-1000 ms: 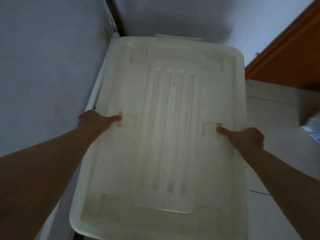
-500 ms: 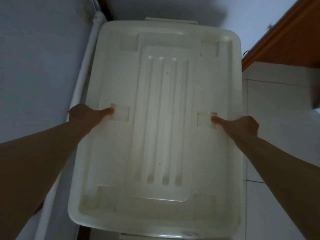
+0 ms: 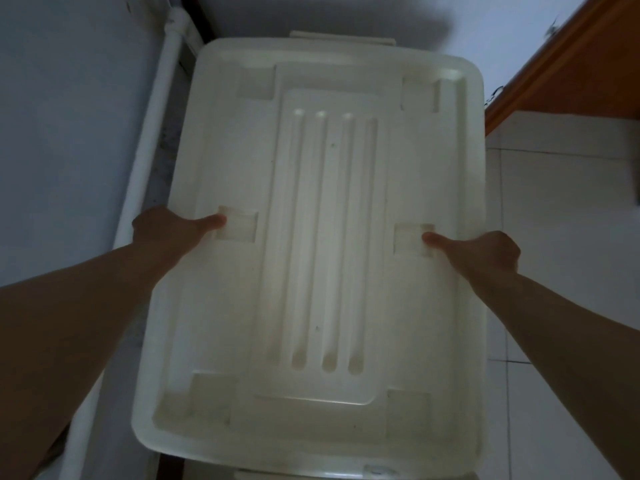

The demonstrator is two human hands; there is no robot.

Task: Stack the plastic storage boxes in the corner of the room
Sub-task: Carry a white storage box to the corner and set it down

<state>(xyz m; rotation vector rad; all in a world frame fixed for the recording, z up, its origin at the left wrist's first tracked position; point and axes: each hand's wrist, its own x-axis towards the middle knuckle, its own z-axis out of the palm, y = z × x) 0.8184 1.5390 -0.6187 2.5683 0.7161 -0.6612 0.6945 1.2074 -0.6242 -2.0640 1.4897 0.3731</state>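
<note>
Pale tiled floor (image 3: 554, 209), white pipe (image 3: 152, 133) along the wall left of the storage box (image 3: 318, 237). Left hand (image 3: 166, 233) and right hand (image 3: 481, 252) each had a tight grip on the box's side edges, thumbs on the lid. Contents hidden.

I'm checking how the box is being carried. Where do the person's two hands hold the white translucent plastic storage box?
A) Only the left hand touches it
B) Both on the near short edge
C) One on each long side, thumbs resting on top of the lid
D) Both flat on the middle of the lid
C: the left hand and right hand each grip a long side of the white translucent plastic storage box, thumbs lying on the lid's small square recesses.
</note>
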